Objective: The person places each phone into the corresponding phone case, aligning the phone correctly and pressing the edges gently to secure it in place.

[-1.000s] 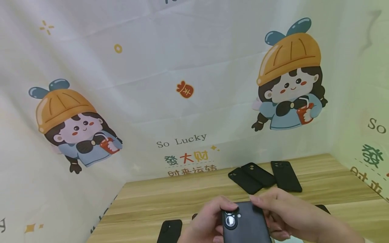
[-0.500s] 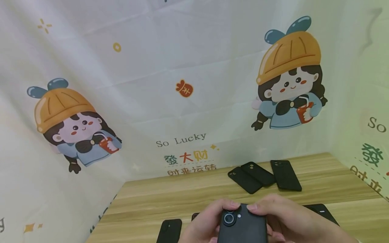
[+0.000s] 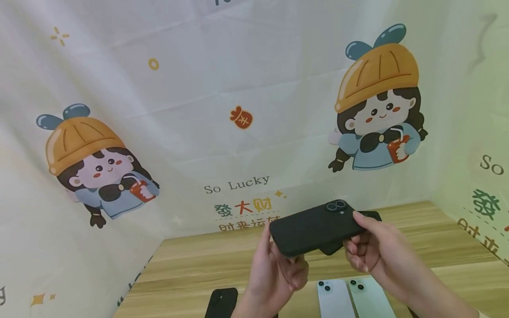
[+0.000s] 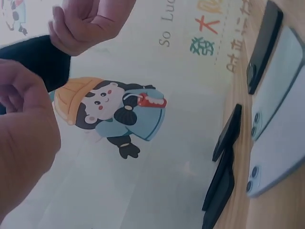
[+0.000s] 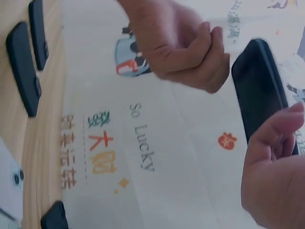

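Observation:
A phone in a black case (image 3: 314, 227) is held up above the table, turned sideways, its back with two lenses toward the head camera. My right hand (image 3: 381, 247) grips the lens end, thumb on the back and fingers curled underneath. At the other end, my left hand (image 3: 274, 269) has its thumb against the phone's short edge, with the remaining fingers curled below. The right wrist view shows the phone's dark screen side (image 5: 257, 90). Beneath the hands lie a pale blue-white phone (image 3: 336, 300) and a mint-green phone (image 3: 370, 296), side by side, lenses up.
Black phone cases lie at the back of the wooden table (image 3: 191, 260), partly hidden behind the held phone; one case (image 4: 228, 133) shows in the left wrist view. Another black case-like piece (image 3: 221, 302) is at the front left. A printed curtain (image 3: 179, 132) encloses the table.
The cased phone has risen away from the front edge and turned from upright to sideways. My left hand has shifted to its lower end. Both pale phones are now uncovered.

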Demonstrator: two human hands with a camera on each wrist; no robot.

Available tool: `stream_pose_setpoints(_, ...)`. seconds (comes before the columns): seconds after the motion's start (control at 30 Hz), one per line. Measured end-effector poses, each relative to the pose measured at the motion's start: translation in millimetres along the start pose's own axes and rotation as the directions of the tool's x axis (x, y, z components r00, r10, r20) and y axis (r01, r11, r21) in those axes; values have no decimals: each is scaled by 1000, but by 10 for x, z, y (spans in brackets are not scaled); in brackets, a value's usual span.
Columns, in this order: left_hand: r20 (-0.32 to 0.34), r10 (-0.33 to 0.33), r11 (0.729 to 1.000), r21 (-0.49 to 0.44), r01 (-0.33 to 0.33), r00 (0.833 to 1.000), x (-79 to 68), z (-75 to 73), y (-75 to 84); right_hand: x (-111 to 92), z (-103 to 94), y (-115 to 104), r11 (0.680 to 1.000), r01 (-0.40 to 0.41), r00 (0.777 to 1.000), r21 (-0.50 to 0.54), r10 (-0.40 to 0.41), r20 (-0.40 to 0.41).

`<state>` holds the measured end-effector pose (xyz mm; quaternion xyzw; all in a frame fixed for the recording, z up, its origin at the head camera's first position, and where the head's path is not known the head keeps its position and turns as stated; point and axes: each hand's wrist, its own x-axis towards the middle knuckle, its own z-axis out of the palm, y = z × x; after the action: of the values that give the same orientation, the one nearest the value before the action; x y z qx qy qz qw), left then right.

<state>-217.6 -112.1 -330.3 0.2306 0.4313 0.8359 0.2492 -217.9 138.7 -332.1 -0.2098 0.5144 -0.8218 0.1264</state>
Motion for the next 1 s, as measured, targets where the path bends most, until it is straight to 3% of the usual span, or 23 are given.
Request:
stream_pose_setpoints(0.07,-95,32,998,55,-27,995,11,1,-5,28,6,6,998,-3,990,-55,-5,-140)
stream_pose_setpoints(0.13,-180,34,991,134,-9,983,17,12,-4,59,26,21,995,-29,968,-95,4,-250)
stream_pose_setpoints(0.23,-284,31,969,244,41,958,27,39,1,96,52,47,991,-68,942,-113,27,-333)
stream_pose_setpoints(0.33,-341,40,951,302,69,939,49,49,-2,115,65,73,987,-89,934,-132,37,-356)
stream_pose_setpoints(0.47,-363,46,950,303,71,930,64,32,-12,124,69,94,984,-95,932,-150,35,-362)
stream_pose_setpoints(1.0,-335,39,963,265,54,941,57,22,1,120,61,102,987,-112,941,-117,67,-331)
